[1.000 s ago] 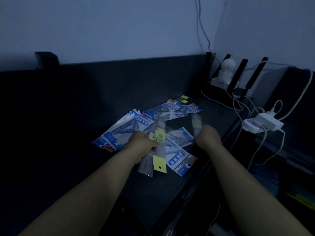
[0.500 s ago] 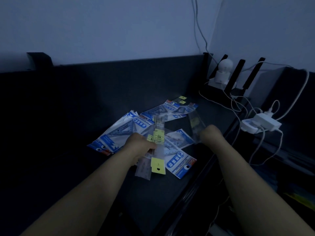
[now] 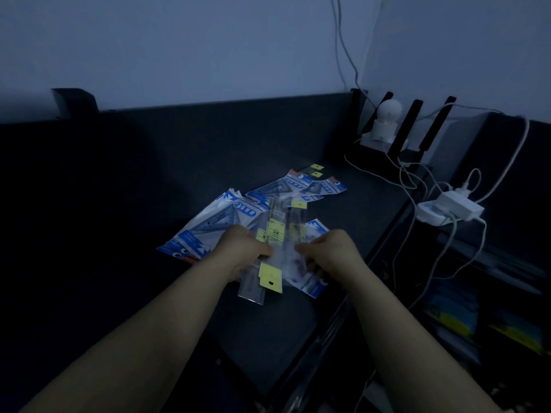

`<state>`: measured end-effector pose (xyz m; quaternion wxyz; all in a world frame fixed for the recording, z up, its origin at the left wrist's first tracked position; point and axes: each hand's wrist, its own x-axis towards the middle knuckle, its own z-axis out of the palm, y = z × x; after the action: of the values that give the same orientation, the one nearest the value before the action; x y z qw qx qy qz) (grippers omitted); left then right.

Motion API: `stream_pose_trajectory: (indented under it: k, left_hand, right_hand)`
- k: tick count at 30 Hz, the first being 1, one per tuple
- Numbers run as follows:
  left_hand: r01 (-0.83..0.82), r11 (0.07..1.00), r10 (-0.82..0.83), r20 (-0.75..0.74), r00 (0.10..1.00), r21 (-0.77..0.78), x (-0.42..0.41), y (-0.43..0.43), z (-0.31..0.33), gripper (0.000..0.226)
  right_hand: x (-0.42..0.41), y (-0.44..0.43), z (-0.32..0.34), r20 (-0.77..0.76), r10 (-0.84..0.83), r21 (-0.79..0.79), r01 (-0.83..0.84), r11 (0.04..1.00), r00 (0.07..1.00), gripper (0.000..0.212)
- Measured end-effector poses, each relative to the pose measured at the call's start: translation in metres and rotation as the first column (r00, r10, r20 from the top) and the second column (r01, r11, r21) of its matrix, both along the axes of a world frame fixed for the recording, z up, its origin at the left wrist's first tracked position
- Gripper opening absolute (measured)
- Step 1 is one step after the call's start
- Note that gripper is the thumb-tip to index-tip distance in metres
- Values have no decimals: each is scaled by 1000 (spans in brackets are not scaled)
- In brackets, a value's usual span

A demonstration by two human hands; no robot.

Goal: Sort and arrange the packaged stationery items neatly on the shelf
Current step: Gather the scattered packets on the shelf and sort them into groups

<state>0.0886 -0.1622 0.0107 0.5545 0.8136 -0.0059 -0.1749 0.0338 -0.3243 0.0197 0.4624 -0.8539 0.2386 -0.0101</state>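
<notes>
Several blue-and-white packets of set squares [image 3: 214, 225] lie fanned out on the dark shelf [image 3: 268, 338]. My left hand [image 3: 241, 248] grips a small bundle of clear ruler packets with yellow tags [image 3: 271, 275] above them. My right hand [image 3: 331, 251] holds one more clear ruler packet [image 3: 293, 225] and presses it against the right side of that bundle. More set-square packets [image 3: 301, 186] and two yellow-tagged ruler packets [image 3: 316, 170] lie further back.
A black router with antennas [image 3: 411, 135] and a white camera [image 3: 384, 120] stand at the back right. White chargers [image 3: 447, 208] and loose cables [image 3: 417, 186] hang beyond the shelf's right edge. Blue-yellow items [image 3: 453, 320] sit lower right.
My right hand has carried its ruler packet leftward from the right side of the shelf and brought it against the bundle in my left hand. The left hand has barely moved.
</notes>
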Motion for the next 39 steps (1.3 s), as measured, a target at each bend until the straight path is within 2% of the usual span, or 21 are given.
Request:
stream_pose_trajectory:
  k: [3,8,12,16,20,25,33,39]
  left_hand:
    - [54,998,-54,-11,998,-29,-6,-2,2,8]
    - [98,992,-99,-9,995,-80,-18,5,7,13]
    - [91,985,-94,-13,995,-145,-24,20,13,28]
    - [62,984,-60,13,998,-169,-35,34,15,14]
    - [17,978,-20,-13,1000,-210,-50,52,12,13]
    - [28,966,-29,2,1000,-255,-76,78,17,13]
    - [39,959,-27,47,999,-281,-122,131,24,15]
    - [-29,953,52,70,996,-301,-159,180,30,18]
  right_hand:
    - [1,11,0,-8,24,-72,-24,997,1000,31]
    - [-6,22,4,9,39,-43,-39,998,999,20]
    - [-20,33,9,101,47,-6,-47,999,994,32]
    - [-31,50,8,133,-51,100,38,994,990,31]
    - [-54,67,9,144,-73,146,51,988,987,29]
    - [-83,95,6,228,-24,103,0,995,973,20]
    - [-120,148,8,288,-23,47,10,999,957,26]
    - [-141,195,16,324,93,-27,-89,996,941,32]
